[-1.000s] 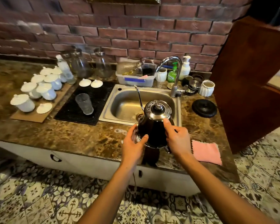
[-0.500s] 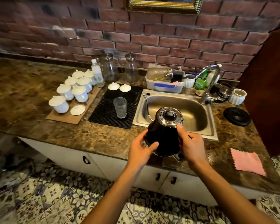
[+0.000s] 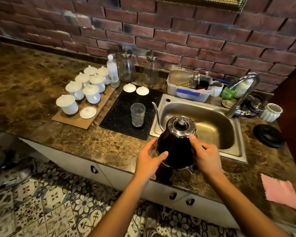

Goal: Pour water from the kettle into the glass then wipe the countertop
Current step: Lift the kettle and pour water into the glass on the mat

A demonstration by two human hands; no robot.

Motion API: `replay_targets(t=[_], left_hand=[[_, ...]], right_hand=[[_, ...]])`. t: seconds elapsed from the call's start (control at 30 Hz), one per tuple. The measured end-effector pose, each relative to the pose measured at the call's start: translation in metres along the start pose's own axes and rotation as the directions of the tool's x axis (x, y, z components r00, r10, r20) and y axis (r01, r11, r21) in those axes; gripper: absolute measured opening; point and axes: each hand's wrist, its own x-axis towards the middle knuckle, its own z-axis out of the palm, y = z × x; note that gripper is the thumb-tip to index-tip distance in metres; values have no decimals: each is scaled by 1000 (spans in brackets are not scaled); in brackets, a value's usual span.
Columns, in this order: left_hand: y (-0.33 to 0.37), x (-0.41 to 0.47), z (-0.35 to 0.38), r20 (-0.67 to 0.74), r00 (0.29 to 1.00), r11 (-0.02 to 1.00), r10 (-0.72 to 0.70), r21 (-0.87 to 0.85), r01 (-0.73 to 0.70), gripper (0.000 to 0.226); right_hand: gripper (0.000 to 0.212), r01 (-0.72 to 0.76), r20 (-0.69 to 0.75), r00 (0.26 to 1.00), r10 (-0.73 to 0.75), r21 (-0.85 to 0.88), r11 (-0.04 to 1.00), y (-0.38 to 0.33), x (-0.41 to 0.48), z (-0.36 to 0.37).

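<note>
Both hands on black kettle [image 3: 175,147], held over counter [image 3: 92,144] edge by sink [image 3: 212,124]. Left hand [image 3: 148,161] cups its side, fingers curved, thumb on body. Right hand [image 3: 206,158] wraps far side, thumb near lid. Spout points at glass [image 3: 137,114], upright on black mat [image 3: 121,113]. Pink cloth [image 3: 280,192] lies at right.

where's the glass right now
In the head view the glass stands upright on the black mat, left of the sink, just beyond the kettle spout.
</note>
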Motion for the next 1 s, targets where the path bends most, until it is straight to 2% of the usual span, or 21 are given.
replay_targets(t=[0.1, 0.27, 0.47, 0.7, 0.83, 1.0], left_hand=[[4, 17, -2, 5, 998, 996, -68, -53, 69, 73], [11, 49, 2, 36, 986, 979, -161, -117, 164, 61], [9, 74, 6, 44, 990, 985, -137, -100, 141, 46], [2, 88, 11, 22, 988, 980, -152, -126, 153, 68], [1, 94, 13, 44, 984, 969, -175, -167, 180, 49], [-1, 99, 14, 71, 972, 951, -223, -205, 233, 49]], right_hand=[[62, 14, 34, 999, -13, -39, 999, -1, 19, 3], [63, 9, 74, 997, -3, -76, 997, -2, 53, 2], [63, 58, 118, 992, -40, -150, 987, -7, 85, 2], [73, 69, 156, 987, -35, -219, 973, -7, 106, 1], [87, 86, 173, 984, -40, -267, 960, -8, 113, 0], [84, 104, 162, 985, -57, -301, 948, -20, 114, 4]])
